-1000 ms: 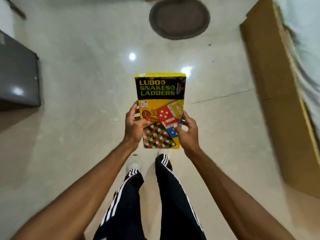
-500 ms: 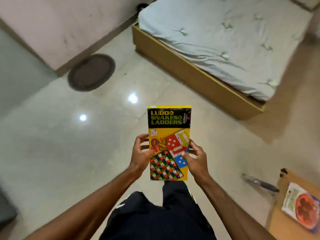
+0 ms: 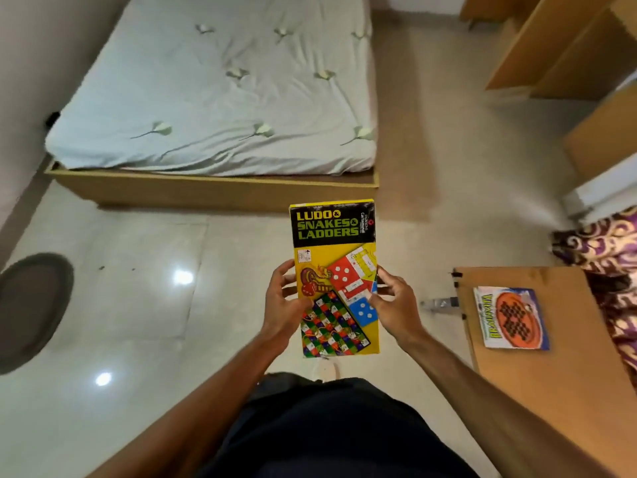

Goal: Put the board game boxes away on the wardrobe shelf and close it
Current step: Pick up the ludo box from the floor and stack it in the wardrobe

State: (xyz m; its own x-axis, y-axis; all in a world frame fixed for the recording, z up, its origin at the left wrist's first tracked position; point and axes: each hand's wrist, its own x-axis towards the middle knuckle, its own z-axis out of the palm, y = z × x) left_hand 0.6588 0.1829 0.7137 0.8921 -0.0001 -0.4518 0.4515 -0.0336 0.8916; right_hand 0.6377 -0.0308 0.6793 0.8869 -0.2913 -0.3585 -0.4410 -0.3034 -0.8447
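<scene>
I hold a yellow Ludo and Snakes & Ladders box [image 3: 332,243] upright in front of me, face up. My left hand [image 3: 282,305] grips its left edge and my right hand [image 3: 393,305] grips its right edge, both near the lower half. A second, flat game box with an orange round board picture [image 3: 510,317] lies on a low wooden table [image 3: 558,391] to my right. Wooden wardrobe panels [image 3: 551,46] stand at the upper right; I cannot see a shelf inside.
A bed with a pale sheet [image 3: 213,88] on a wooden frame lies ahead. A dark oval mat [image 3: 31,308] sits on the glossy floor at left. Purple patterned cloth [image 3: 606,250] lies right of the table. A small metal object [image 3: 441,303] rests on the floor beside the table.
My view has swung to the right: the mat slid to the left, the bed came to the front, and the table with the second box and the wardrobe panels came into sight. My grip is unchanged.
</scene>
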